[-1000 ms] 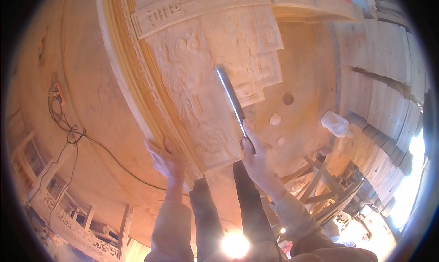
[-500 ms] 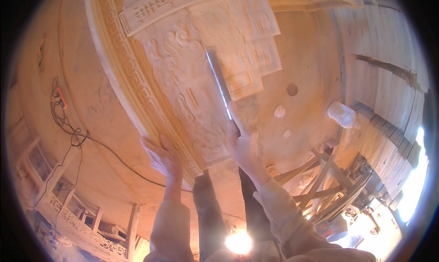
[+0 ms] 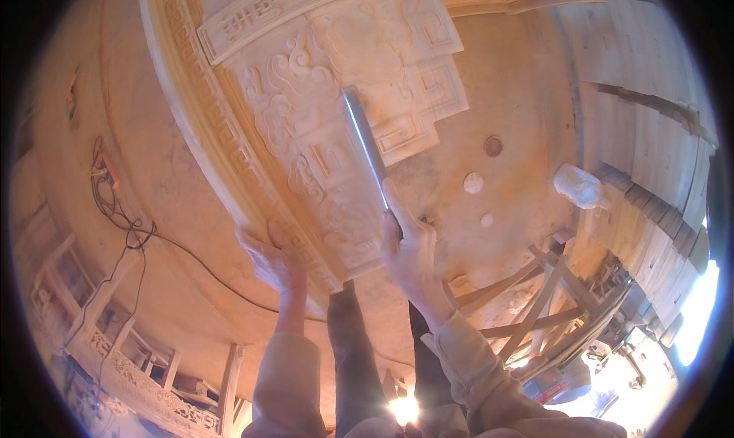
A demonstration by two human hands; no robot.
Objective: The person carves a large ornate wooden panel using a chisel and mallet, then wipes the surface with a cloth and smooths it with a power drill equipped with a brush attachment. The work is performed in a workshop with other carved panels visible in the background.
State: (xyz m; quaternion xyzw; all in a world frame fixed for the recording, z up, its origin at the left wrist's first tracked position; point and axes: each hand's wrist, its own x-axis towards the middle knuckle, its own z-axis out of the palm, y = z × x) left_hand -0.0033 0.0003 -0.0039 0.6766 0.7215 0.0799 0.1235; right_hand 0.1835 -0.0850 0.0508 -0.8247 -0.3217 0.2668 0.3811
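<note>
A large pale carved wooden panel (image 3: 336, 208) with scrolls, stepped fret corners and a thick moulded border (image 3: 229, 143) fills the upper middle. My left hand (image 3: 274, 260) is closed on that border near its lower end, with some fingertips hidden from sight. In my right hand (image 3: 411, 258) is a long flat metal tool (image 3: 362, 137), like a file or chisel blade. Its shiny length points up and slightly left over the carving, and my index finger lies along it. The grip end is hidden in my palm; whether the blade touches the wood, I cannot tell.
An orange tool (image 3: 105, 170) with tangled black cable lies on the floor at left. Carved wooden frames (image 3: 145, 388) stand lower left. At right are a clear plastic bag or bottle (image 3: 579, 185), stacked boards (image 3: 650, 132) and crossed wooden struts (image 3: 543, 308). Pale discs (image 3: 473, 182) dot the floor.
The metal tool has turned a little, so more of its flat face shows. My right hand has moved slightly down. My left hand stays on the border; the whole view has shifted a bit.
</note>
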